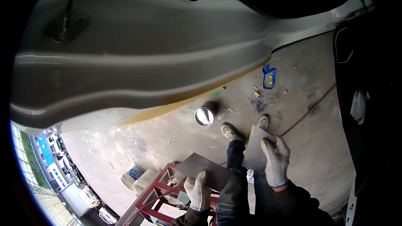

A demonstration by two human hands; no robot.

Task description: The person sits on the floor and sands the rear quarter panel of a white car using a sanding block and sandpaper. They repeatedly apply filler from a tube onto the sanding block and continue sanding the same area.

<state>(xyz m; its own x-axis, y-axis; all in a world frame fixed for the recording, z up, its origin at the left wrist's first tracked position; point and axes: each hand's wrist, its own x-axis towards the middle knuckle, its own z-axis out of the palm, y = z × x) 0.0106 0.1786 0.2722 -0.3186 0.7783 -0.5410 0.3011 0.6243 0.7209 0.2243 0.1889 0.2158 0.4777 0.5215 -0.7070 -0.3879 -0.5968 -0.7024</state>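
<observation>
My left hand [198, 193], in a white knit glove, is closed on a dark grey flat plate [205, 170], its thumb lying on top. In my right hand [277, 162], gloved the same way, is a lighter grey flat plate [253, 152] with a yellowish smear at its top corner. The two plates are apart, in front of my legs. Ahead and to the left stretches a pale grey vehicle body panel [146, 65], touched by neither hand. Yellow-tan filler [184, 95] runs along its lower edge.
An open metal can [204, 116] stands on the floor just beyond my shoes. Blue strapping [269, 80] and yellowish crumbs lie farther off. A red cord [312, 111] crosses the floor at right. Near left are a red metal frame cart [146, 204] and several buckets [133, 176].
</observation>
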